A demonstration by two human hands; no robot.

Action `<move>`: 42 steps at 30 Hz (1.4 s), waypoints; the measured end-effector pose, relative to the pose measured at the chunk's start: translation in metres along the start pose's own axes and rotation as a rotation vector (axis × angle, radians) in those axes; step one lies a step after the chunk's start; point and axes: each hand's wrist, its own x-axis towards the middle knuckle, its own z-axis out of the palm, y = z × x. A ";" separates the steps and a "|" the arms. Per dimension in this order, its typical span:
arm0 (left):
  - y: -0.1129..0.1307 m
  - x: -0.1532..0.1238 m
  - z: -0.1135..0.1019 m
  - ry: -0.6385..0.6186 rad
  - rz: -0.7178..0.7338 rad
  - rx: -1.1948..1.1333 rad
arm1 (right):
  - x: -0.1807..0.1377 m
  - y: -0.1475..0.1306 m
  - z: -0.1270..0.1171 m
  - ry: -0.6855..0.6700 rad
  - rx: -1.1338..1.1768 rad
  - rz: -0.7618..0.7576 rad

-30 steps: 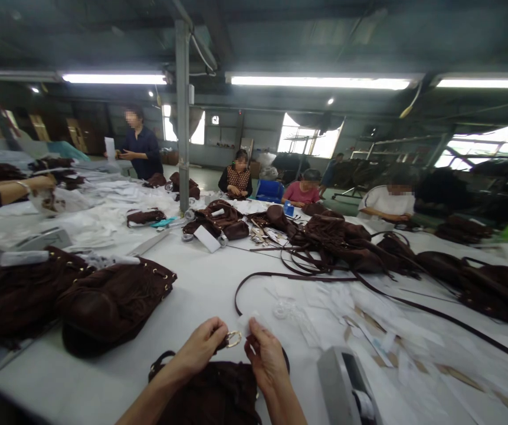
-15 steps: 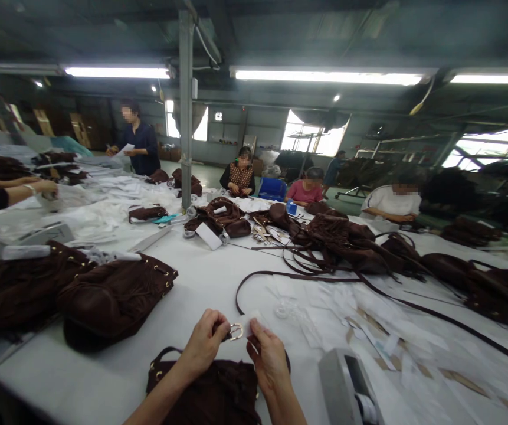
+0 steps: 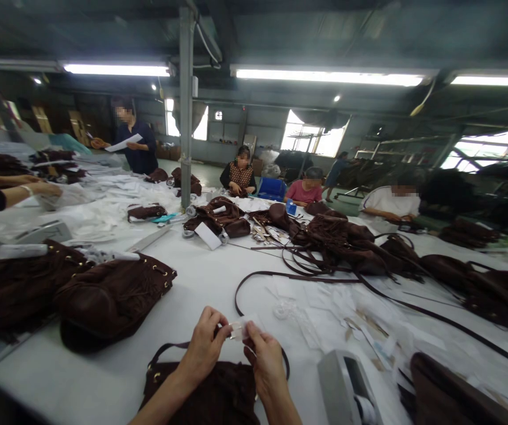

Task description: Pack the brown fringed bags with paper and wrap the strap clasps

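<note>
Above a dark brown bag (image 3: 212, 395) lying at the table's near edge, my two hands meet. My left hand (image 3: 209, 336) pinches a gold-coloured metal buckle (image 3: 236, 330) between thumb and fingertips. Between the closed thumb and fingers of my right hand (image 3: 263, 353) is a small, whitish, see-through piece of wrap (image 3: 250, 326), which overlaps the buckle. Whether the wrap is film or thin paper I cannot tell. The bag's handle strap curves out on both sides of my wrists, and its front is partly covered by my forearms.
A grey tape dispenser (image 3: 348, 386) stands right of my right hand. Finished-looking brown bags (image 3: 116, 295) lie left; more bags and straps (image 3: 337, 236) are heaped ahead. Clear wrap scraps (image 3: 298, 319) spread rightward. A brown leather piece (image 3: 452, 392) shows bottom right. Co-workers surround the table.
The wrap in my right hand has come over the buckle. A brown leather piece has appeared at the bottom right. The standing co-worker's paper is now held out wider.
</note>
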 end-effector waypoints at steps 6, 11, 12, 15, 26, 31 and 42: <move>-0.002 -0.002 -0.001 0.013 0.035 0.000 | 0.003 0.002 0.001 -0.126 -0.136 -0.087; 0.005 -0.004 0.002 0.020 0.050 -0.021 | -0.003 0.004 0.007 -0.138 -0.180 -0.116; 0.007 -0.004 0.002 0.004 0.050 -0.034 | -0.004 0.004 0.009 -0.140 -0.173 -0.112; 0.007 -0.002 -0.005 -0.068 0.026 -0.088 | -0.003 0.003 0.011 -0.185 -0.099 -0.108; -0.012 -0.003 -0.039 -0.346 -0.194 -0.178 | 0.005 -0.013 0.016 -0.332 -0.061 -0.096; -0.009 0.000 -0.036 -0.253 -0.182 -0.127 | 0.003 -0.021 0.018 -0.423 -0.008 0.038; 0.000 -0.002 -0.033 -0.139 -0.131 0.025 | -0.001 -0.029 0.017 -0.487 0.084 0.176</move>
